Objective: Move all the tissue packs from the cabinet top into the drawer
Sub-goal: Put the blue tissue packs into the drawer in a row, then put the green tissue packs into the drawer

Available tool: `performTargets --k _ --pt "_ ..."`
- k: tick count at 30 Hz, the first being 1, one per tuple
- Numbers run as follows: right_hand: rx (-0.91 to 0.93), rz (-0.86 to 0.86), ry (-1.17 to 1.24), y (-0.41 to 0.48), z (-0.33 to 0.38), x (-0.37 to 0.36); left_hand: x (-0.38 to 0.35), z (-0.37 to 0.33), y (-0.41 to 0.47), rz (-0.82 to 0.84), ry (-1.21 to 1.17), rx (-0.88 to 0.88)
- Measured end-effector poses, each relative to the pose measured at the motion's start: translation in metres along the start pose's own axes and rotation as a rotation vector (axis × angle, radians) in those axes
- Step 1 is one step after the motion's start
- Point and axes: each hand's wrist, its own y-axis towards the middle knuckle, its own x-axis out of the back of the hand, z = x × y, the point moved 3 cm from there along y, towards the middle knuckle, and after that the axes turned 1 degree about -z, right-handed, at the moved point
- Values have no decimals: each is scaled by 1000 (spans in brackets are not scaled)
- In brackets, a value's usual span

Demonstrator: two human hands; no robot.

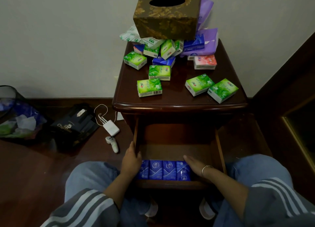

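Note:
The dark wooden cabinet top [179, 97] carries several green tissue packs [149, 87], a pink pack [205, 62], blue packs [163, 60] and purple packages [207, 42]. Below it the drawer [219, 151] stands pulled out. Several blue tissue packs [163, 170] stand in a row along its front. My left hand [131, 160] rests on the drawer's left wall, thumb over the edge, beside the leftmost blue pack. With straight fingers, my right hand [193, 165] presses against the rightmost blue pack.
A brown patterned tissue box [167, 16] sits atop the pile at the cabinet's back. On the floor to the left lie a white charger [111, 128], a small white controller [112, 143], a black bag [73, 126] and a wastebasket [10, 97]. My knees flank the drawer.

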Motion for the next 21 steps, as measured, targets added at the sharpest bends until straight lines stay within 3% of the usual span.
performTargets --k 6,9,11,14,16,19,21 --pt "71 -52 59 -43 36 33 19 -19 1 36 -48 -22" --pt "213 -33 76 -90 55 65 47 -47 1 20 -86 -128" --pt "363 -61 113 -125 65 91 72 -66 1 93 -18 -178" --pt "621 -299 157 -167 79 134 112 -99 -3 286 99 -283" --pt "745 -558 182 -179 86 163 136 -126 -5 309 71 -394" --pt "740 -952 29 -166 94 200 152 -163 0 93 -38 -526" --pt "652 -1049 -141 -144 103 211 151 -181 8 -160 -4 -603"
